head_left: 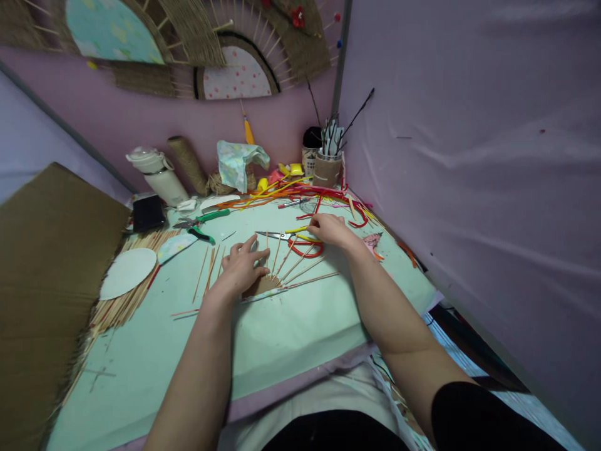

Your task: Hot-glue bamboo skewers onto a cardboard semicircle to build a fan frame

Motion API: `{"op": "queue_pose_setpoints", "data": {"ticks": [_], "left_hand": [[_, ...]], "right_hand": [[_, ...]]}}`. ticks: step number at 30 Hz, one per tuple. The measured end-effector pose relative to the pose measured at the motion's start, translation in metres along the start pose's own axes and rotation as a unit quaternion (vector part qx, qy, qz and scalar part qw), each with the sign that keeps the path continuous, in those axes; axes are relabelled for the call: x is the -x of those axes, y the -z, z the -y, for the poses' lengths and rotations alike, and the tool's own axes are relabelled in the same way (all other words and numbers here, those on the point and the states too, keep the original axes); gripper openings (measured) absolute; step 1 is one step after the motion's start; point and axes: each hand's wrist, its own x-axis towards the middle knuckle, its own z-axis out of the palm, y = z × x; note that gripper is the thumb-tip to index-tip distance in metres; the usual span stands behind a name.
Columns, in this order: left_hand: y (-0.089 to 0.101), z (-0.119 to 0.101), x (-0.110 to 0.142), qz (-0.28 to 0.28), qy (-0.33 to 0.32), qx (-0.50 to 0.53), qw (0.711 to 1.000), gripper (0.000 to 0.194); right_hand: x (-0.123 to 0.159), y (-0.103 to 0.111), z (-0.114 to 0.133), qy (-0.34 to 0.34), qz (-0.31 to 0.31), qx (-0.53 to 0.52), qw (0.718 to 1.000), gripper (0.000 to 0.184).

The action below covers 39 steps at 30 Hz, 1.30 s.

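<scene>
My left hand [241,270] lies with fingers spread over a brown half-circle piece [263,286] and the thin wooden sticks fanning out from it. Part of the piece is hidden beneath that hand. Along its straight edge runs a patterned strip. My right hand [330,229] is farther back on the table, its fingertips pinched at the end of a yellow pipe cleaner [295,230]. Just below it lie red-handled scissors [305,249], blades pointing left, close to the stick tips. Several loose sticks [210,269] rest left of my left hand.
Green-handled pliers [211,216], a pile of sticks [124,300] with a white oval [129,272], and a cardboard sheet [56,288] are at left. Behind stand a white bottle [162,178], twine roll [188,164], coloured pipe cleaners [267,195] and a brush pot [327,170]. Walls enclose the table.
</scene>
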Motion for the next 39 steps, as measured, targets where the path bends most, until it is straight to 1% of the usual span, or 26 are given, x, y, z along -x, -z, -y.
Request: {"op": "queue_pose_setpoints", "data": {"ticks": [3,9,15,22,29,39], "left_hand": [[0.0012,-0.0009,-0.0006,0.003,-0.001,-0.004,1.0,0.043],[0.006,-0.0034,-0.0006,0.03,0.006,-0.002,1.0,0.043],[0.0061,-0.0034,-0.0002,0.029,0.007,0.001,1.0,0.044],[0.0086,-0.005,0.0001,0.04,0.01,0.005,0.999,0.044],[0.0067,-0.0041,-0.0006,0.033,0.009,0.006,0.999,0.043],[0.0076,-0.0052,-0.0008,0.036,0.015,-0.001,0.999,0.044]], "right_hand": [[-0.0001,-0.0005,0.0003,0.0,0.001,0.002,1.0,0.02],[0.0002,-0.0003,0.0011,0.0,0.006,0.007,1.0,0.021],[-0.0009,-0.0015,0.0006,0.001,0.005,0.009,1.0,0.022],[-0.0018,-0.003,-0.0005,0.002,0.004,0.006,1.0,0.022],[-0.0028,-0.0044,-0.0014,0.001,-0.002,0.005,1.0,0.021],[-0.0011,-0.0026,-0.0001,0.002,0.0,0.004,1.0,0.021]]}}
